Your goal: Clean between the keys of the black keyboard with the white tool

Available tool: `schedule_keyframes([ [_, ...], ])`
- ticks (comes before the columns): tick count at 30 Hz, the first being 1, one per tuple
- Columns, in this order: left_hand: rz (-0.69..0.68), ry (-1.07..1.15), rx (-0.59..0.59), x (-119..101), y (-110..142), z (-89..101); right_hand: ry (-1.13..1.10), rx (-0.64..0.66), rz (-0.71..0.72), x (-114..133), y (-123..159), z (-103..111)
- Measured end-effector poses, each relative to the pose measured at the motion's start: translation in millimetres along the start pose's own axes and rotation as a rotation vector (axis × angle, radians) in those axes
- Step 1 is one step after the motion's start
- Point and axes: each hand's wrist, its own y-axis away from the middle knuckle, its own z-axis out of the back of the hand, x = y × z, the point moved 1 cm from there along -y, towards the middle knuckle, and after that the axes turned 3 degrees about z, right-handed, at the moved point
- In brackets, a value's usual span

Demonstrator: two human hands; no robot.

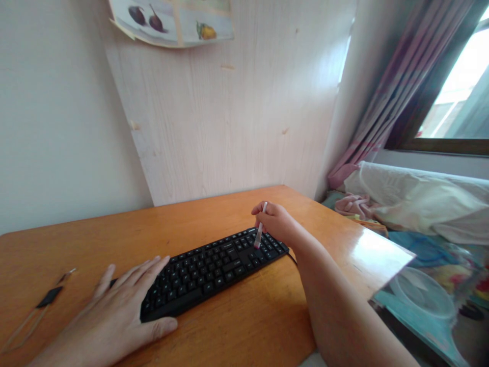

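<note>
A black keyboard (206, 268) lies at a slant on the wooden table, its right end farther from me. Across its left end rests my left hand (132, 298), fingers stretched over the keys and the thumb apart on the near side. At the right end, my right hand (271, 220) is closed around a small brush (261, 224) with a pale handle. The brush's pinkish tip points down at the keys near the number pad. Whether the tip touches the keys I cannot tell. My left hand hides the keyboard's left end.
The orange-brown wooden table (114, 229) meets a pale wall panel at the back. A looped cord with a black piece (49, 296) lies at the left. Beyond the table's right edge are a clear plastic tub (422, 293), piled cloth (420, 199) and a curtain (397, 86).
</note>
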Motion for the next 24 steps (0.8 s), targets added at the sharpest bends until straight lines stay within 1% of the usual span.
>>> schedule_keyframes([
  [2, 0.02, -0.004, 0.002, -4, 0, 3.2, 0.127, -0.041, -0.035, 1, 0, 5],
  [5, 0.04, -0.004, 0.006, -11, -1, 7.6, 0.406, -0.132, -0.138, 6, 2, 19],
  [8, 0.04, 0.004, 0.0, -13, -1, 10.2, 0.556, -0.188, -0.212, 10, 4, 26],
  [10, 0.047, 0.006, 0.008, -14, -1, 10.9, 0.57, -0.189, -0.204, 11, 5, 25],
  [11, 0.052, 0.006, 0.016, -13, -1, 11.2, 0.543, -0.172, -0.178, 11, 4, 22],
  [15, 0.076, -0.007, 0.041, -15, -2, 13.6, 0.312, -0.049, -0.036, 7, 3, 10],
  [17, 0.085, -0.014, 0.036, -17, -2, 15.6, 0.256, -0.019, 0.002, 5, 2, 7],
  [20, 0.075, -0.018, 0.027, -19, -2, 16.7, 0.338, -0.034, -0.015, 3, 1, 10],
  [24, 0.056, -0.016, 0.002, -15, -3, 13.1, 0.511, -0.11, -0.119, 3, 1, 18],
])
